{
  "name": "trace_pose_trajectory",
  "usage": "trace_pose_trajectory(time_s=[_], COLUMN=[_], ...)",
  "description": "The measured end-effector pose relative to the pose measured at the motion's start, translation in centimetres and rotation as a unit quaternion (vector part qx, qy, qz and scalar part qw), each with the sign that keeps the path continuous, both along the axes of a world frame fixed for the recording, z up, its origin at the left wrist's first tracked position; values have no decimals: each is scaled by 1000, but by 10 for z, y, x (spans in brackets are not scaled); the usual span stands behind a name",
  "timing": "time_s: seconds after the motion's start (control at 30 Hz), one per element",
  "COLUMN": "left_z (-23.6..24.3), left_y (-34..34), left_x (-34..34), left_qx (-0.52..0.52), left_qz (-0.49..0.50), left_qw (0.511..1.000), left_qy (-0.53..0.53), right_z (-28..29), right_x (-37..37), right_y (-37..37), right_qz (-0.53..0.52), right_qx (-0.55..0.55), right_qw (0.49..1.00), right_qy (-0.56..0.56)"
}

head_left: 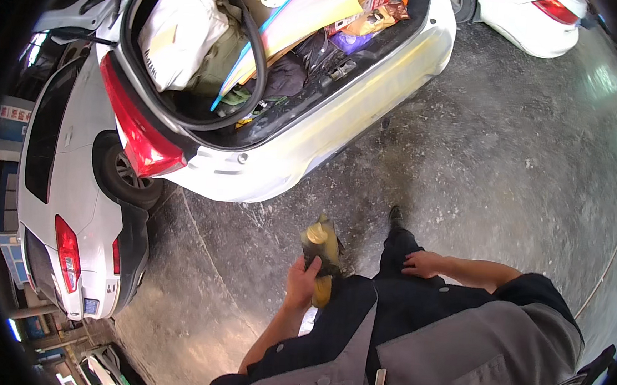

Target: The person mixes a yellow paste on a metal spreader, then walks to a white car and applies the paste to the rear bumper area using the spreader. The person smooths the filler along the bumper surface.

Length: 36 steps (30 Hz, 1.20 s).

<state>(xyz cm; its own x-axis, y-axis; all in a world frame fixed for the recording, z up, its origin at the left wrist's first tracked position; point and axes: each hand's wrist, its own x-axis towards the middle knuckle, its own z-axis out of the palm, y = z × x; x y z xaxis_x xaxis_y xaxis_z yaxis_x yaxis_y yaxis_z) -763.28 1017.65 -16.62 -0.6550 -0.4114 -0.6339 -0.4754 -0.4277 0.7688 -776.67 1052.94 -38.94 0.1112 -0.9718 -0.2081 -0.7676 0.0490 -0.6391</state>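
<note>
Your main risk lies with the yellow-and-black tool, which you have on the near side of the white bumper, well apart from it: a weak one-handed grip could let it twist or drop onto the floor below the bumper, and a careless swing toward the bumper could chip or scratch its yellowish, patchy surface. The black seal loops loose above the bumper, so a sleeve or the tool could snag on it if you lean in over the edge. Your left hand, between the bumper and your body, is closed around the tool's dark middle, thumb across it; blur hides the tool's exact kind, and you cannot tell how firmly the fingers wrap its far side. Your right hand, farther from the bumper and to the right of the tool, is loosely curled by your thigh with nothing visible in it; whether it touches the trousers you cannot tell.
</note>
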Motion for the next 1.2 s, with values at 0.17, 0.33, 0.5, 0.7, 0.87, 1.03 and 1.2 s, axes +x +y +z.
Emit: trace_pose_trajectory(time_s=[0.17,0.33,0.5,0.7,0.87,1.03,1.2], left_z=[-16,-50,-109,-178,-207,-224,-269], left_y=[33,40,34,23,9,-4,-16], left_x=[-23,-22,-32,-43,-38,-36,-55], left_qx=[25,47,120,91,67,49,98], left_qz=[15,25,49,-3,-34,-60,-82], left_qw=[999,997,991,994,994,991,990], left_qy=[-25,-59,-38,-53,-83,-107,-52], right_z=[20,65,36,-77,-98,-107,-142], right_x=[-25,-42,-31,74,152,195,209], right_y=[18,11,-1,-93,-152,-190,-177], right_qz=[-278,-278,-149,-194,-32,218,164], right_qx=[214,500,520,156,115,106,147], right_qw=[928,747,726,864,946,718,605], right_qy=[-128,-339,-425,-438,-302,-653,-766])
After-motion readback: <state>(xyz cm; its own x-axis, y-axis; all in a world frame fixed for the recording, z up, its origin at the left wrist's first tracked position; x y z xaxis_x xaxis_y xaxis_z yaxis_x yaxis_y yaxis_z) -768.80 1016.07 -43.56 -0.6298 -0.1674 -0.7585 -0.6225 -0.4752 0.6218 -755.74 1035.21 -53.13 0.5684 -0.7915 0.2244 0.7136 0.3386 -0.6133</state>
